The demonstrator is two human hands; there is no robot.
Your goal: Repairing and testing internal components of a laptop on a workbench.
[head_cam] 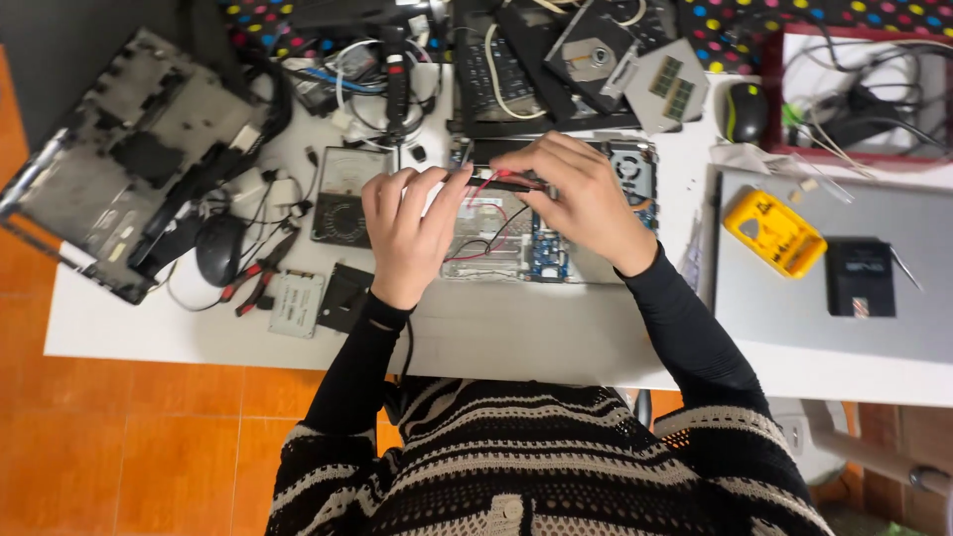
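An opened laptop base with a blue circuit board and a fan lies on the white table in front of me. My left hand and my right hand meet above it, both pinching slim black and red test probes. Red and black leads trail from the probes down across the board. An analogue multimeter lies just left of my left hand.
A stripped laptop shell lies far left, beside a black mouse, red pliers and a small drive. Keyboards, an optical drive and cables crowd the back. To the right: a grey laptop lid, yellow case, mouse.
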